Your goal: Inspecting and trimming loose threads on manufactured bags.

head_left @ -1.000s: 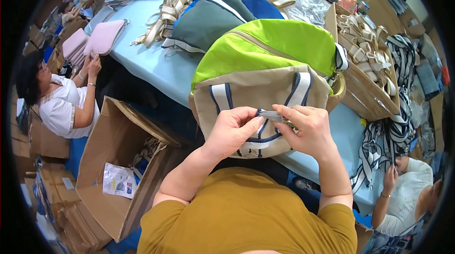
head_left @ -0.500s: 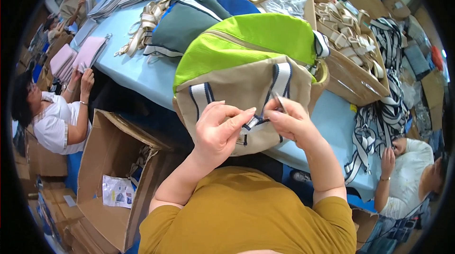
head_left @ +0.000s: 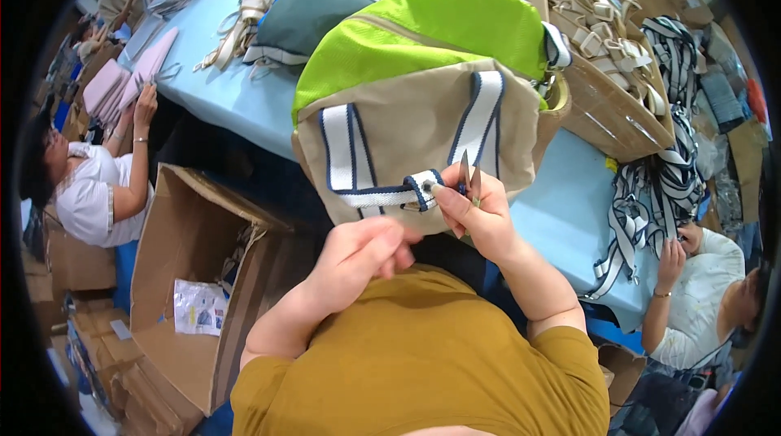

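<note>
Lime-green fabric over beige: the bag (head_left: 411, 131) sits at the near edge of the light-blue surface (head_left: 561, 204), front panel facing the wearer, probably so the strap is in easy reach of both hands. Right grip (head_left: 482, 212) is clamped, thumb pressing the end of the white webbing strap (head_left: 374, 198) near a small dark round spot; same hand carries metal snips (head_left: 466, 177), blades up, presumably tucked there to leave thumb and finger free. Left grip (head_left: 358, 257) is curled just below the strap, apart from it; motion blur, can't tell if it pinches anything. Bag looks full-bodied, rounded top, beige zip band across the green, navy-edged handles, soft creases in the beige. Behind it: grey-and-blue bag (head_left: 321, 21). Right: cardboard box (head_left: 606, 119) of beige straps (head_left: 602, 45), then navy-and-white straps (head_left: 675, 172) heaped beside it. Lower left: open carton (head_left: 167, 314) with a printed packet (head_left: 199, 307). Co-workers both sides.
</note>
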`<state>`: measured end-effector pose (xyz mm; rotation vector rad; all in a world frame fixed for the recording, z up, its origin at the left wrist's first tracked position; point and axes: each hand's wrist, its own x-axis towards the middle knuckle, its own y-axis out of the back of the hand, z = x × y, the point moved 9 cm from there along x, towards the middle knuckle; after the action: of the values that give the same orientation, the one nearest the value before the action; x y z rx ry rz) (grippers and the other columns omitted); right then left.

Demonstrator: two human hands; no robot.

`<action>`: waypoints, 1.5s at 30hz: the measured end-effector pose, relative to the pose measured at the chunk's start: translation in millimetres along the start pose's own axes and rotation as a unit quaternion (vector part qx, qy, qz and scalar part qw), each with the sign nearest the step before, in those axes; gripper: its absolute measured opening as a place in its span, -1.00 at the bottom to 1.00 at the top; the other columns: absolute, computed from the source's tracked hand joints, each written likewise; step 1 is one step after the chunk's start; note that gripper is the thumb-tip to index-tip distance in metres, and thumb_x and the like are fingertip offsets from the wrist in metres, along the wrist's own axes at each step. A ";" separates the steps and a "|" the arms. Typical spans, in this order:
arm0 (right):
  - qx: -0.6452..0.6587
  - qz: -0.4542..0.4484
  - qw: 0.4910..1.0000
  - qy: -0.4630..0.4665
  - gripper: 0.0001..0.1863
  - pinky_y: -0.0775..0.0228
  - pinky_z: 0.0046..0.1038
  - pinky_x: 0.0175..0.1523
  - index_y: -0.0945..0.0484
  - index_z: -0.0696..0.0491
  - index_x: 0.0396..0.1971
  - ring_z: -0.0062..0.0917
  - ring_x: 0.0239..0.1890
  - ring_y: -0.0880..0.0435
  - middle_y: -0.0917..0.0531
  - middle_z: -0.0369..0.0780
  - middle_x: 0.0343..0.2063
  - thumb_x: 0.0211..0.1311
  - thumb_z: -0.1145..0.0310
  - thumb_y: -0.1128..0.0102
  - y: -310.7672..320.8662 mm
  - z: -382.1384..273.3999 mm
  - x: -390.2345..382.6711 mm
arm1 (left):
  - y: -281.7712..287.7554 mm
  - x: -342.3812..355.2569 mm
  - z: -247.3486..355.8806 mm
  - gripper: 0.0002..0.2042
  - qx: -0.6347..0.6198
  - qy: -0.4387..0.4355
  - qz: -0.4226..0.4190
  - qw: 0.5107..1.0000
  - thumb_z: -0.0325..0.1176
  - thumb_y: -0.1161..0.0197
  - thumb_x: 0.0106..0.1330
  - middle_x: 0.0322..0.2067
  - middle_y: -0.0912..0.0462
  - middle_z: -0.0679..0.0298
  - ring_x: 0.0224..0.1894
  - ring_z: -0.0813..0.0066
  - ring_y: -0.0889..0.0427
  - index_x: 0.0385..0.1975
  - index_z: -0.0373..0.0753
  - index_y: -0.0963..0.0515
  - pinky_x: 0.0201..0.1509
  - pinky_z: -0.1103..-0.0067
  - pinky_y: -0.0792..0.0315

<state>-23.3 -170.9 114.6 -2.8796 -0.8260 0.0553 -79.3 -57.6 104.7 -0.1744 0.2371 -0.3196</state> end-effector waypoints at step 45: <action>-0.598 0.042 0.770 0.219 -0.73 -0.36 -0.51 -0.57 -0.56 0.06 -0.39 -0.43 -0.63 -0.55 -0.57 -0.28 -0.63 -0.23 0.44 -0.29 6.8 -63.4 -26.6 | 6.4 51.0 -3.6 -0.85 -0.149 -0.047 0.118 0.981 -0.35 -0.19 0.20 -0.60 -0.49 0.44 -0.59 0.79 -0.40 -0.46 -0.31 -0.55 -0.51 0.80 -0.35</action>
<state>-37.5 -198.9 176.1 -3.6694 -0.7671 -1.6420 -31.4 -68.9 89.6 -0.4522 0.2088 -0.0374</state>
